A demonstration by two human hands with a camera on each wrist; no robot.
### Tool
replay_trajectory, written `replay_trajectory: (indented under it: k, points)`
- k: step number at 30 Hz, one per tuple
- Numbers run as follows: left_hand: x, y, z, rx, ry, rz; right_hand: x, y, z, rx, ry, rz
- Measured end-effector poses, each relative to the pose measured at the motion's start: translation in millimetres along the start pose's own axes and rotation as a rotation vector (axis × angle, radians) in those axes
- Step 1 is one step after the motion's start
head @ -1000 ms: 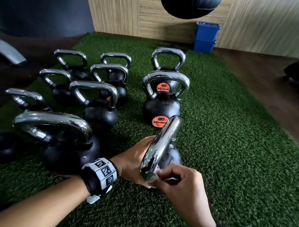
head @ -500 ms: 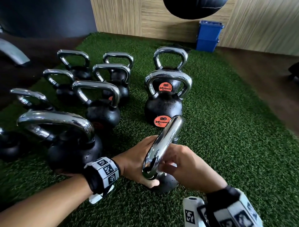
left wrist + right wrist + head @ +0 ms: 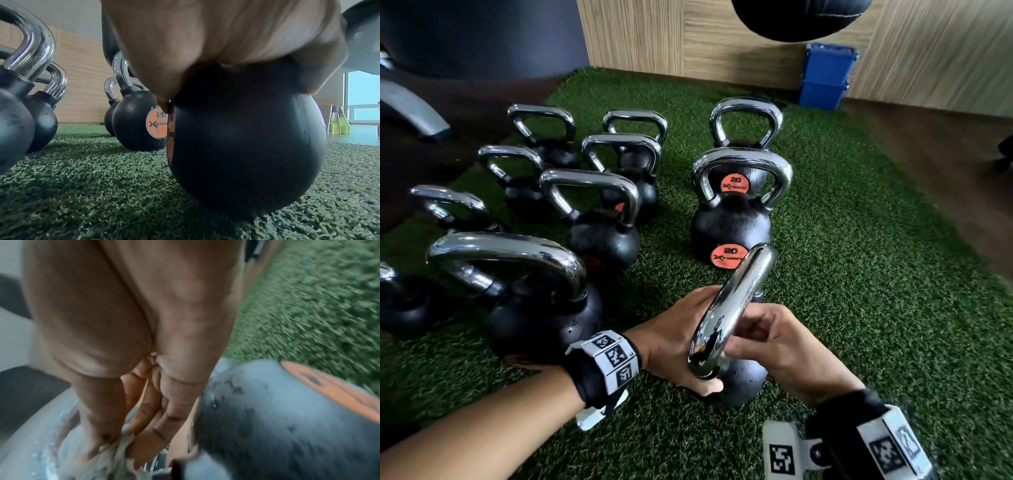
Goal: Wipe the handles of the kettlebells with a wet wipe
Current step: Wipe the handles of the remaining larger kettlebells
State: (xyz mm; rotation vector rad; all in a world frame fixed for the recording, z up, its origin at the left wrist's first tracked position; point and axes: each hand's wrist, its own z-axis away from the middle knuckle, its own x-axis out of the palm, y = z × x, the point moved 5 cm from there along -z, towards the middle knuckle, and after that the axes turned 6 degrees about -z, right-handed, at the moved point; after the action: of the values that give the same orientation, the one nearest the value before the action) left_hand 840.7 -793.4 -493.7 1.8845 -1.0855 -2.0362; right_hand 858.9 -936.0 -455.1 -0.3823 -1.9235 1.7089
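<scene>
The nearest kettlebell has a black body (image 3: 743,377) and a chrome handle (image 3: 736,301) seen edge-on, and it stands on green turf. My left hand (image 3: 674,342) grips the body at the near foot of the handle, thumb curled under it; in the left wrist view the palm (image 3: 216,40) lies over the black ball (image 3: 246,138). My right hand (image 3: 780,346) reaches in from the right under the handle. In the right wrist view its thumb and fingers (image 3: 144,418) pinch a crumpled whitish wet wipe (image 3: 115,454) against the wet chrome (image 3: 24,443). The wipe is hidden in the head view.
Two kettlebells with orange "20" labels (image 3: 732,222) stand just beyond. A large one (image 3: 534,308) sits close on the left, with several more behind it. Blue bins (image 3: 825,78) stand by the wooden wall; a dark ball (image 3: 801,17) hangs overhead. Turf (image 3: 876,308) lies to the right.
My right hand has slid from the near end of the handle forward along its inner side, and its wristband has come into view. The left hand keeps its hold.
</scene>
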Motion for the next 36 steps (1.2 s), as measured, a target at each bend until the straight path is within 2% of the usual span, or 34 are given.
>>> replay_trajectory:
  k: [3, 6, 10, 15, 17, 19, 25, 28, 32, 36]
  points:
    - [-1, 1, 0, 0.019, 0.023, 0.000, 3, 10, -1, -0.035, 0.045, -0.339]
    - [0, 0, 0, -0.009, -0.007, -0.024, 5, 19, -3, -0.057, 0.115, -0.564]
    - [0, -1, -1, -0.020, -0.033, -0.048, 13, 22, -9, -0.056, 0.145, -0.652]
    - [-6, 7, -2, 0.014, 0.024, 0.023, 1, 16, -15, -0.176, 0.332, -0.727]
    - [-8, 12, -2, 0.009, -0.026, 0.016, -3, 14, -18, -0.227, 0.399, -0.661]
    - [-6, 11, -3, -0.006, -0.057, -0.003, -8, 12, -16, -0.260, 0.509, -0.498]
    - [-7, 6, 4, -0.030, -0.001, 0.016, -28, 3, -11, -0.386, 0.842, -0.134]
    - [-11, 12, 5, -0.022, 0.008, 0.005, -22, -2, -5, -0.417, 0.921, 0.100]
    - [-15, 19, 5, -0.002, 0.008, 0.018, -24, -10, -3, -0.401, 1.054, 0.368]
    - [-20, 26, 8, 0.036, 0.043, 0.055, -37, -11, -9, -0.273, 1.156, 0.465]
